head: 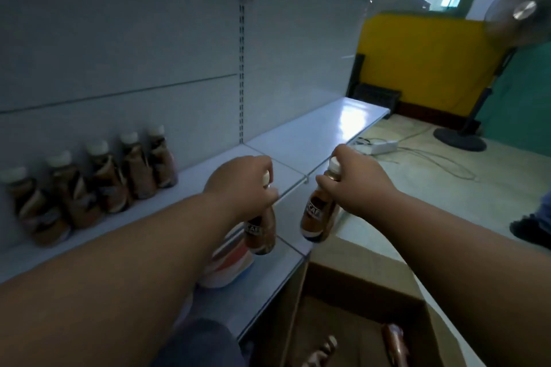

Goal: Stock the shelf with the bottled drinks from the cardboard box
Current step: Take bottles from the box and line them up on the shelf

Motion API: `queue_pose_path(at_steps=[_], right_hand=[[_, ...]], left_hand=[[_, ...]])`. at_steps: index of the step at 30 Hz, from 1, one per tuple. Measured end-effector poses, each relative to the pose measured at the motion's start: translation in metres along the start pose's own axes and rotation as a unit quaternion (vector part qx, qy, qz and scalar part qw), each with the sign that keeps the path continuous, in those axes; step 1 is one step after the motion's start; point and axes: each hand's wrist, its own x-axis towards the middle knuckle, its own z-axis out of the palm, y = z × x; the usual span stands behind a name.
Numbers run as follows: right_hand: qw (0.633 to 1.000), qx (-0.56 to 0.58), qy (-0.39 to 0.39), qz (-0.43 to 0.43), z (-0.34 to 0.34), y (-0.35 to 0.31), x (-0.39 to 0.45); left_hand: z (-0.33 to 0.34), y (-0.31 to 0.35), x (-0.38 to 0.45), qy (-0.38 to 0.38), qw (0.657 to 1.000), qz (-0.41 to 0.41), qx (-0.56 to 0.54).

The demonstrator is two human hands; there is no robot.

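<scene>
My left hand (241, 185) grips a brown coffee bottle (262, 232) by its neck, hanging over the front part of the grey shelf (313, 134). My right hand (354, 182) holds a second brown bottle (317, 214) with a white cap, just past the shelf's front edge and above the open cardboard box (357, 301). Several matching bottles (89, 185) with white caps stand in a row against the shelf's back panel at the left. Two more bottles (393, 343) lie in the bottom of the box.
A white and red pack (229, 262) lies on the shelf under my left forearm. A standing fan (465, 140), a white power strip (378, 147) and loose cables are on the floor to the right. A yellow panel (417, 62) stands behind the shelf's end.
</scene>
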Motion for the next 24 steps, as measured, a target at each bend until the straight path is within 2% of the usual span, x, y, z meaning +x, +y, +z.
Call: queue_pose_path(at_steps=[7,11,19,24], right_hand=[[0.994,0.073,-0.007,-0.084,0.039,-0.059,0.095],[0.987,0.11,-0.038,-0.108,0.074,-0.084,0.139],[0.98,0.135,-0.103,-0.107,0.137,-0.13,0.205],[0.973,0.166,-0.144,-0.062,0.17,-0.152,0.241]], left_hand=[[-0.026,-0.069,0.067,-0.003,0.999,-0.02,0.042],[-0.035,-0.11,0.105,-0.013,0.993,-0.035,0.11],[-0.044,-0.166,0.15,-0.039,0.97,-0.061,0.232],[-0.042,-0.182,0.16,-0.055,0.965,-0.116,0.23]])
